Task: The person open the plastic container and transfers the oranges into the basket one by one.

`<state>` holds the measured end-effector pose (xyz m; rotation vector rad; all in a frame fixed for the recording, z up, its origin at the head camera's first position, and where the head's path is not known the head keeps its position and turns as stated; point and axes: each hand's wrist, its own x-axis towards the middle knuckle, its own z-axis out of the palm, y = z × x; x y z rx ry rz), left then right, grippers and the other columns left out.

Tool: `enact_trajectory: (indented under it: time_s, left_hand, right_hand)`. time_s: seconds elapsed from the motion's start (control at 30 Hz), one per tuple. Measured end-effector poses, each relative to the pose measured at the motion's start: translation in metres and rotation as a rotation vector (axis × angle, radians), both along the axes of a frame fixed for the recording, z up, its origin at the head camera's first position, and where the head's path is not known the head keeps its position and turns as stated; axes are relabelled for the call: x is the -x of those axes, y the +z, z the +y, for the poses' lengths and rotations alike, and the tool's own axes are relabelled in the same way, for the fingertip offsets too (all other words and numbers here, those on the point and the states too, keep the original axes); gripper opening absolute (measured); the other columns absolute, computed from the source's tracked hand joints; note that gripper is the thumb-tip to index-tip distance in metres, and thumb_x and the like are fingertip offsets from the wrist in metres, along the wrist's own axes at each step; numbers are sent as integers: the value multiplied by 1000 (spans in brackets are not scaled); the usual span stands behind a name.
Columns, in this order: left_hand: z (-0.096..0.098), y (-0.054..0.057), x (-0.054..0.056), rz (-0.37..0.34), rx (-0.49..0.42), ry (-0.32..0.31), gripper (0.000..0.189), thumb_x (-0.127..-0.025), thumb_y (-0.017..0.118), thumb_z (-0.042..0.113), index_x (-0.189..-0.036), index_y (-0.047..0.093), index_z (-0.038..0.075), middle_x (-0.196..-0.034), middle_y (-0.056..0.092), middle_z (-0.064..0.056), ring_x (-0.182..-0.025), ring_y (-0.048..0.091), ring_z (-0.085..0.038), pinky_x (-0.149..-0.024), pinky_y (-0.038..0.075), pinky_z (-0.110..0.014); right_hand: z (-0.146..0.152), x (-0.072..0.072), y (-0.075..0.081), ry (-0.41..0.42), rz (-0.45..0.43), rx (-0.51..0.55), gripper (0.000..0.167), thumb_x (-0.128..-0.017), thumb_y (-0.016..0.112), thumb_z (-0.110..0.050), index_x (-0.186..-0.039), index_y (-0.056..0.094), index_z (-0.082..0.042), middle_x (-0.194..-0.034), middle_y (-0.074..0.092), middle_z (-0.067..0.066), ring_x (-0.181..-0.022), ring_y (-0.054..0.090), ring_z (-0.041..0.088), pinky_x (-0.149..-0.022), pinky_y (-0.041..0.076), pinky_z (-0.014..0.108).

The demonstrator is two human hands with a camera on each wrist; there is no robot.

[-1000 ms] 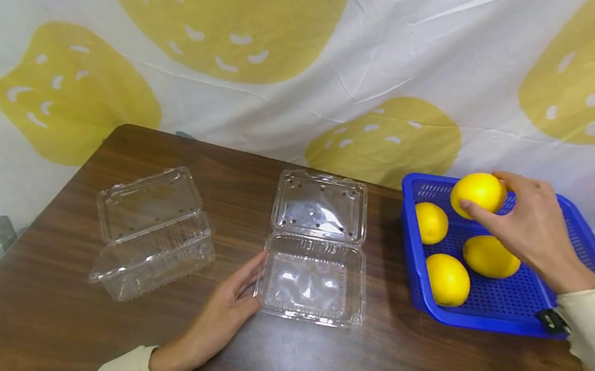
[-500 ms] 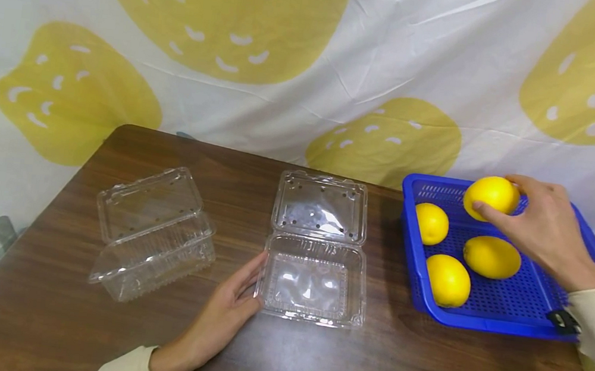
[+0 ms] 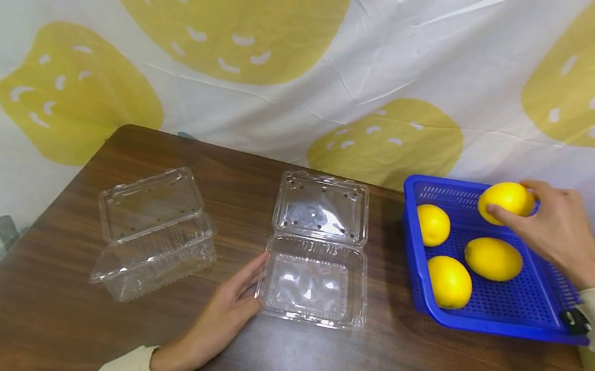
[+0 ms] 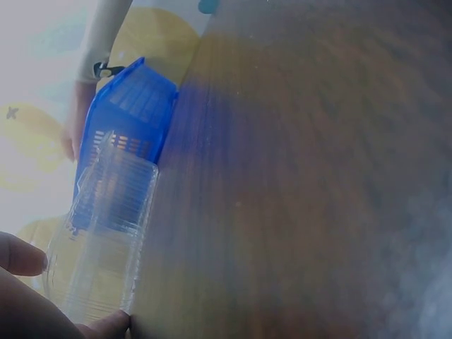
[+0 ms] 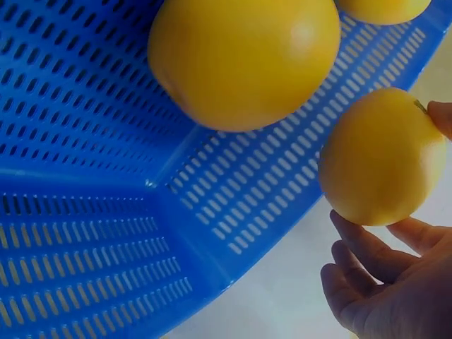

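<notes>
My right hand (image 3: 559, 228) holds a yellow lemon (image 3: 508, 201) between thumb and fingers, over the far right of a blue plastic basket (image 3: 520, 333). In the right wrist view the held lemon (image 5: 381, 159) overlaps the basket's slotted wall, with a stem nub near the thumb. Three more lemons lie in the basket: one at the back left (image 3: 432, 225), one in the middle (image 3: 493, 259), one in front (image 3: 448, 282). My left hand (image 3: 223, 307) holds the left side of an opened clear clamshell container (image 3: 309, 288), its fingertips at the rim and base in the left wrist view.
A second clear clamshell (image 3: 157, 249), also opened, stands at an angle on the left of the brown wooden table (image 3: 239, 180). A lemon-print cloth (image 3: 240, 114) hangs behind the table's back edge. A black clip-like piece (image 3: 575, 321) shows beside the right cuff.
My right hand has moved right and slightly toward the front, carrying the lemon over the basket. The left hand and both clamshells stay where they were.
</notes>
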<state>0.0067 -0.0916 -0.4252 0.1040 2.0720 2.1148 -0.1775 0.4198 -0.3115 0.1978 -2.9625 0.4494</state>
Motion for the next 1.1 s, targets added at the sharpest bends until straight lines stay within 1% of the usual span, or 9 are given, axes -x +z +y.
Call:
enact_trajectory:
  time_s: [0.23, 0.3, 0.4, 0.5, 0.7, 0.77, 0.97, 1.07, 1.1]
  left_hand:
    - [-1, -1, -1, 1, -4, 1, 79, -94, 58, -8, -169, 35, -2, -173, 39, -24, -158, 41, -45, -127, 41, -46]
    - [-1, -1, -1, 2, -6, -1, 79, -95, 59, -8, -170, 35, -2, -173, 39, -24, -158, 41, -46, -126, 42, -46]
    - [-1, -2, -1, 4, -5, -1, 79, -95, 58, -8, -170, 34, -2, -173, 39, -24, -157, 41, -46, -126, 42, -47]
    - [-1, -2, -1, 11, 1, -2, 79, -95, 59, -7, -170, 35, -2, -172, 40, -25, -157, 42, -46, -126, 42, -50]
    - [-2, -2, -1, 6, 3, -7, 79, -96, 60, -3, -170, 34, -1, -172, 40, -25, -157, 42, -45, -127, 41, -53]
    - [-2, -1, -1, 0, 6, -8, 78, -96, 60, -4, -170, 34, 0, -173, 39, -24, -157, 42, -45, -127, 40, -52]
    - [-3, 3, 0, 6, 2, -28, 79, -98, 59, -3, -171, 32, 1, -174, 37, -24, -158, 40, -45, -128, 38, -50]
    - [-5, -1, 1, 33, 6, -42, 77, -101, 58, 2, -172, 31, 3, -174, 37, -23, -158, 40, -44, -129, 36, -48]
    - [-7, -10, 3, 78, 1, -53, 74, -103, 57, 3, -172, 30, 3, -174, 38, -23, -158, 42, -42, -129, 38, -46]
  right_hand:
    - [12, 3, -3, 14, -19, -52, 77, -94, 84, -48, -134, 62, 14, -106, 70, 41, -93, 60, 56, -69, 43, 52]
    - [15, 4, -4, 10, -41, -74, 79, -93, 84, -50, -132, 62, 15, -106, 70, 42, -91, 61, 56, -67, 44, 50]
    - [18, 5, -6, 4, -96, -110, 86, -93, 83, -56, -132, 59, 17, -110, 68, 45, -92, 62, 59, -67, 48, 55]
    - [20, 5, -8, 1, -157, -156, 90, -96, 79, -59, -135, 56, 19, -117, 65, 48, -96, 62, 63, -73, 50, 65]
    - [18, 8, -9, 20, -304, -240, 94, -109, 57, -61, -144, 45, 26, -135, 55, 52, -113, 56, 73, -91, 49, 81]
    - [15, 9, -7, 26, -316, -251, 93, -111, 53, -60, -144, 44, 27, -137, 54, 52, -116, 55, 74, -94, 49, 82]
    - [2, 4, -1, 59, -284, -268, 85, -113, 54, -52, -142, 46, 27, -135, 55, 52, -118, 55, 73, -98, 49, 81]
    - [-7, -2, 4, 81, -267, -268, 82, -113, 55, -49, -144, 47, 26, -135, 56, 52, -119, 56, 72, -100, 48, 82]
    - [-10, -4, 6, 88, -266, -265, 81, -114, 55, -49, -144, 47, 26, -136, 56, 51, -119, 56, 71, -100, 48, 82]
